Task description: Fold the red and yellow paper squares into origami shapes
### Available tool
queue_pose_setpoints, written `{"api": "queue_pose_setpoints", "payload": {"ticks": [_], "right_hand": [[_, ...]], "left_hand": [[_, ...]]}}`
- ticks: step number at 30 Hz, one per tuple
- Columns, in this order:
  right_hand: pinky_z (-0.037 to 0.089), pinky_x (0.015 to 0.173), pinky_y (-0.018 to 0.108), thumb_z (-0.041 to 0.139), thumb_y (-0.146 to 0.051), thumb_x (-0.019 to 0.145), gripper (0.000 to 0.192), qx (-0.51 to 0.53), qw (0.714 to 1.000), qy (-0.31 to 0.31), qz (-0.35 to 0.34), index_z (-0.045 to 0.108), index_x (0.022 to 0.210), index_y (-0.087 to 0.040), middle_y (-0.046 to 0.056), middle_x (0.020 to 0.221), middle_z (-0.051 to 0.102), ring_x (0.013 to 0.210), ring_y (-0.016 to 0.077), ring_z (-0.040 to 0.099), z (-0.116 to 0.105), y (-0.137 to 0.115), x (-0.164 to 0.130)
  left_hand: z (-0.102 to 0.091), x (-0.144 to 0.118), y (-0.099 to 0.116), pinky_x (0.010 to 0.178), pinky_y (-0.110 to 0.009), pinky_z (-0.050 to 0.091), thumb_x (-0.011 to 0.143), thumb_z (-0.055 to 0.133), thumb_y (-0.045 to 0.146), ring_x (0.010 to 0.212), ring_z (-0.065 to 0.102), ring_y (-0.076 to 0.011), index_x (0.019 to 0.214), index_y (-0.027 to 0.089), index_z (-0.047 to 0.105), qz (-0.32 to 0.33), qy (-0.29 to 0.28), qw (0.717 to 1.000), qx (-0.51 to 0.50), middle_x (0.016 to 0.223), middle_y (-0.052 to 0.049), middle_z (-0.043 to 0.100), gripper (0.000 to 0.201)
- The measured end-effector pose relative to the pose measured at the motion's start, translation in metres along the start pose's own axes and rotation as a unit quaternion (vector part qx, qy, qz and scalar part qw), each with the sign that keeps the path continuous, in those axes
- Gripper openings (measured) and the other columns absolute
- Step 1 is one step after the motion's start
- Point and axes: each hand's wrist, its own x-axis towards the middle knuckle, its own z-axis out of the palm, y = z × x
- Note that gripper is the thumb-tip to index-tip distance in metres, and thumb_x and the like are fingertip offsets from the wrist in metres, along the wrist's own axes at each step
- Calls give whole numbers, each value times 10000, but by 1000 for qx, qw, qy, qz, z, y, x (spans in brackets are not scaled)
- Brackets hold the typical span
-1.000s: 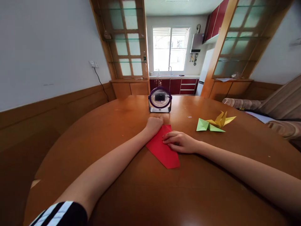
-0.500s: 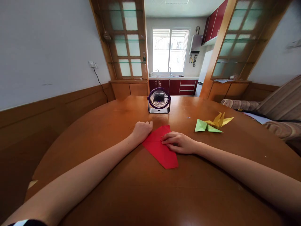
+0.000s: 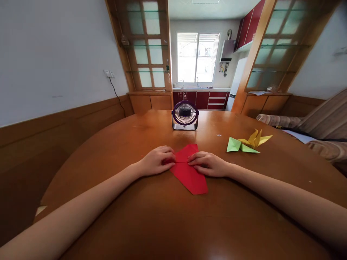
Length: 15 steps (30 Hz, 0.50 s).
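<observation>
A folded sheet of red paper (image 3: 191, 177) lies flat on the wooden table, with a crease running across its middle. At its left corner, my left hand (image 3: 158, 160) is closed, thumb and curled fingers on the paper. My right hand (image 3: 208, 164) rests on the paper's right part, its fingers bent together and the tips pressing near the crease. The fingers of both hands hide parts of the paper's side edges.
A small purple desk fan (image 3: 185, 115) stands beyond the paper on the table (image 3: 151, 216). To the right lie a yellow folded paper crane (image 3: 255, 139) and a green folded paper piece (image 3: 234, 144). A striped armchair (image 3: 322, 122) stands at the far right.
My left hand has come down from the paper's upper left edge to its left corner, its fingers now turned towards the crease. My right hand stays in place on the paper.
</observation>
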Motion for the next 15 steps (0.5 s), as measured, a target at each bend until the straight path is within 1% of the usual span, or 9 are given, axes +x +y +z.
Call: {"api": "queue_pose_setpoints", "payload": {"ticks": [3,7,9,11,13,15], "right_hand": [[495,961,391,522,-167,907,259,4,1000,6,6,670,1119,-176,121,1162,659,1075,206,627,-1,-1,0],[505,934,369,494,-159,920,253,14,999,40,10,673,1097,-184,109,1125,662,1038,194,630,-3,-4,0],[513,916,358,478,-167,929,250,20,998,63,19,680,1075,-185,102,1094,664,1021,189,629,-4,-4,0],[521,890,349,469,-179,936,249,25,996,77,29,684,1060,-182,98,1065,668,992,186,633,-4,-4,0],[528,857,340,470,-187,938,244,29,996,78,35,684,1053,-179,96,1041,673,956,182,639,-4,-3,0],[532,828,330,475,-191,938,237,33,996,69,40,682,1054,-178,93,1028,676,926,175,641,-3,-2,-1]], "left_hand": [[-2,-3,3,944,-323,446,890,587,382,1056,581,-190,1054,239,682,7,-25,994,-102,1131,-68,628,238],[-3,-3,1,969,-330,444,797,704,444,1103,572,-205,1122,258,678,5,-44,990,-135,1184,-74,615,376],[-4,-4,0,981,-334,440,763,732,469,1126,563,-213,1155,261,665,9,-49,990,-135,1208,-78,606,449],[-4,-4,0,989,-340,435,760,728,490,1133,559,-218,1181,260,651,13,-51,991,-119,1218,-81,602,485],[-4,-4,2,991,-351,432,794,689,506,1127,563,-225,1193,253,640,19,-51,995,-82,1221,-88,603,475],[-4,-3,5,979,-369,435,859,609,505,1100,577,-235,1190,230,638,35,-53,998,-25,1210,-105,614,431]]}}
